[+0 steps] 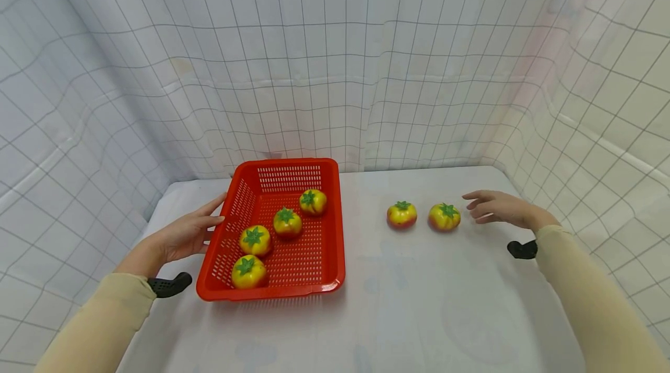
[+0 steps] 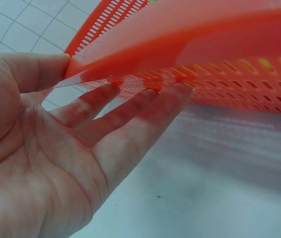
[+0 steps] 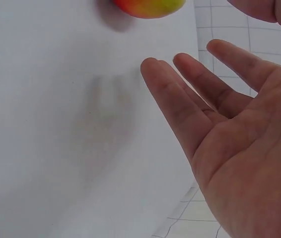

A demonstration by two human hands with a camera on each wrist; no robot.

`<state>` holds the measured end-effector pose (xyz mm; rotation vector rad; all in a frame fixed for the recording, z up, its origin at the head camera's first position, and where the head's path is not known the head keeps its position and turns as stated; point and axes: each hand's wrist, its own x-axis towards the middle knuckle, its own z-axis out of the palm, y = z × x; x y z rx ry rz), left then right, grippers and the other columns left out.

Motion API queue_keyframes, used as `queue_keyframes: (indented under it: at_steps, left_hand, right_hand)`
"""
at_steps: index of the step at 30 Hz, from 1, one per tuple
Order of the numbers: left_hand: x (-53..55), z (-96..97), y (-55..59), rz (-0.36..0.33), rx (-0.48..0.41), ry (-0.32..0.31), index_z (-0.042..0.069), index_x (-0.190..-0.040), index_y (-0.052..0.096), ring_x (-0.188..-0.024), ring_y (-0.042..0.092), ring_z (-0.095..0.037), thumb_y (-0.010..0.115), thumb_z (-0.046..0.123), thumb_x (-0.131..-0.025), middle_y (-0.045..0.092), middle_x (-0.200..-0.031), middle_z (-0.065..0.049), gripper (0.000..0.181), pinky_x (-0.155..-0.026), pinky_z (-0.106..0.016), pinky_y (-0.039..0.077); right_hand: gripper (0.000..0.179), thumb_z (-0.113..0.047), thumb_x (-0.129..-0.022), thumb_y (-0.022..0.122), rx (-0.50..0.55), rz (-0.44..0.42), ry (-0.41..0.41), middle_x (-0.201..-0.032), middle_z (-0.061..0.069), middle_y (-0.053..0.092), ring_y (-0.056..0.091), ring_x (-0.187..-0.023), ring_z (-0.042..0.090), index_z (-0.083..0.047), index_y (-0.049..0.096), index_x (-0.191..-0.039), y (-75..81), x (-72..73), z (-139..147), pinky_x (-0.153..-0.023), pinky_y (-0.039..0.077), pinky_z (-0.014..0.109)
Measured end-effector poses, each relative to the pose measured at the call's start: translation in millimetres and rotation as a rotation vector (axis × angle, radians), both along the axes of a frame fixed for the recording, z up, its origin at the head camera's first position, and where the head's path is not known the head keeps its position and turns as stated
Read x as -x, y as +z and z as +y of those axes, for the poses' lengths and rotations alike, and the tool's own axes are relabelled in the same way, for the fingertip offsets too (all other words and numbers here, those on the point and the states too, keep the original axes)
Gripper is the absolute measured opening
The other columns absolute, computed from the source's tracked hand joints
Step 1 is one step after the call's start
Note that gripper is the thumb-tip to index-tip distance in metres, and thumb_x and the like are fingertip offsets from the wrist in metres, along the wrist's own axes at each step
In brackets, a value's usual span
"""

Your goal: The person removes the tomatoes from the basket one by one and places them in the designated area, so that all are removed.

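Observation:
At the left of the head view, my left hand (image 1: 185, 234) touches the side of a red plastic basket (image 1: 341, 227). Its fingers (image 2: 130, 116) reach fairly straight under the rim to the slotted wall, and the thumb meets the rim. Several yellow-and-red tomatoes (image 1: 287, 223) with green star-shaped tops lie in the basket. On the right, my right hand (image 1: 497, 208) hovers over the table with relaxed fingers, holding nothing. Just left of its fingertips sits one tomato (image 1: 444, 217), apart from the hand. A second tomato (image 1: 401, 215) lies farther left.
A white cover lies over the table (image 1: 408, 303). White grid-patterned curtains (image 1: 366, 70) hang behind it and along both sides. The basket stands on the left half, near the back edge.

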<state>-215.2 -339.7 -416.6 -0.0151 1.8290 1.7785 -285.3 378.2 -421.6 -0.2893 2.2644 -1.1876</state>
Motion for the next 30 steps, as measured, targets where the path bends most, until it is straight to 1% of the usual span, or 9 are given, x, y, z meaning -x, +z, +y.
queue_keyframes:
  at_steps: [4, 9, 13, 15, 19, 23, 27, 30]
  left_hand:
    - [0.1, 0.0, 0.4, 0.002, 0.004, 0.001, 0.039, -0.163, -0.008, -0.119, 0.06, -0.029, 0.044, 0.029, -0.111, 0.014, -0.166, -0.024, 0.074, -0.094, -0.051, 0.055]
    - [0.1, 1.1, 1.8, -0.005, 0.007, 0.004, 0.039, -0.163, -0.008, -0.12, 0.06, -0.03, 0.044, 0.029, -0.111, 0.014, -0.166, -0.025, 0.074, -0.095, -0.052, 0.055]
    - [0.9, 2.1, 2.7, -0.017, -0.002, 0.007, 0.037, -0.163, -0.008, -0.121, 0.059, -0.031, 0.044, 0.027, -0.111, 0.015, -0.165, -0.026, 0.074, -0.096, -0.053, 0.054]
    - [1.4, 2.9, 3.2, -0.021, -0.002, 0.007, 0.037, -0.163, -0.009, -0.121, 0.059, -0.031, 0.043, 0.026, -0.112, 0.015, -0.165, -0.026, 0.074, -0.096, -0.054, 0.053]
    - [1.9, 4.5, 4.7, -0.04, -0.002, 0.024, 0.037, -0.164, -0.007, -0.122, 0.059, -0.033, 0.041, 0.023, -0.112, 0.017, -0.165, -0.025, 0.072, -0.097, -0.055, 0.053]
    - [1.4, 5.4, 4.6, -0.044, -0.002, 0.029, 0.037, -0.164, -0.007, -0.123, 0.059, -0.033, 0.042, 0.023, -0.112, 0.017, -0.165, -0.025, 0.073, -0.097, -0.055, 0.052]
    - [0.0, 5.1, 4.7, -0.029, 0.01, 0.023, 0.036, -0.164, -0.009, -0.121, 0.059, -0.032, 0.043, 0.025, -0.112, 0.016, -0.165, -0.026, 0.074, -0.096, -0.054, 0.053]
    - [-0.7, 4.9, 5.1, -0.021, 0.014, 0.023, 0.036, -0.163, -0.009, -0.12, 0.06, -0.031, 0.043, 0.026, -0.111, 0.016, -0.165, -0.026, 0.074, -0.096, -0.053, 0.054]
  right_hand:
    - [0.064, -0.021, -0.104, 0.055, 0.011, 0.063, 0.002, -0.153, 0.035, 0.033, 0.044, -0.135, 0.049, 0.007, 0.029, -0.156, 4.7, 1.8, 0.9, -0.105, 0.049, 0.043]
    - [0.058, -0.023, -0.108, 0.049, 0.037, 0.117, -0.004, -0.152, 0.035, 0.036, 0.044, -0.135, 0.051, 0.005, 0.031, -0.156, 11.3, 3.7, -1.8, -0.104, 0.049, 0.041]
    - [0.059, -0.026, -0.107, 0.052, 0.051, 0.148, -0.002, -0.152, 0.031, 0.039, 0.045, -0.135, 0.051, 0.003, 0.033, -0.155, 16.6, 4.5, -8.0, -0.105, 0.049, 0.04]
    - [0.061, -0.029, -0.106, 0.055, 0.044, 0.173, 0.003, -0.151, 0.028, 0.042, 0.047, -0.134, 0.048, 0.002, 0.035, -0.155, 19.2, 4.4, -12.9, -0.105, 0.049, 0.041]
    - [0.061, -0.035, -0.104, 0.059, 0.0, 0.23, 0.015, -0.149, 0.019, 0.049, 0.054, -0.131, 0.038, -0.004, 0.04, -0.154, 23.6, 3.1, -26.3, -0.105, 0.049, 0.042]
    - [0.059, -0.038, -0.102, 0.061, -0.025, 0.279, 0.036, -0.147, 0.013, 0.053, 0.055, -0.13, 0.032, -0.01, 0.046, -0.153, 27.0, 1.5, -42.5, -0.107, 0.046, 0.048]
    - [0.059, -0.042, -0.101, 0.063, -0.029, 0.287, 0.057, -0.146, 0.007, 0.055, 0.054, -0.131, 0.029, -0.016, 0.049, -0.151, 31.7, 1.1, -61.0, -0.11, 0.041, 0.054]
    - [0.058, -0.045, -0.099, 0.064, -0.023, 0.276, 0.072, -0.146, 0.003, 0.055, 0.053, -0.132, 0.027, -0.021, 0.05, -0.15, 36.2, 1.5, -76.6, -0.111, 0.038, 0.055]
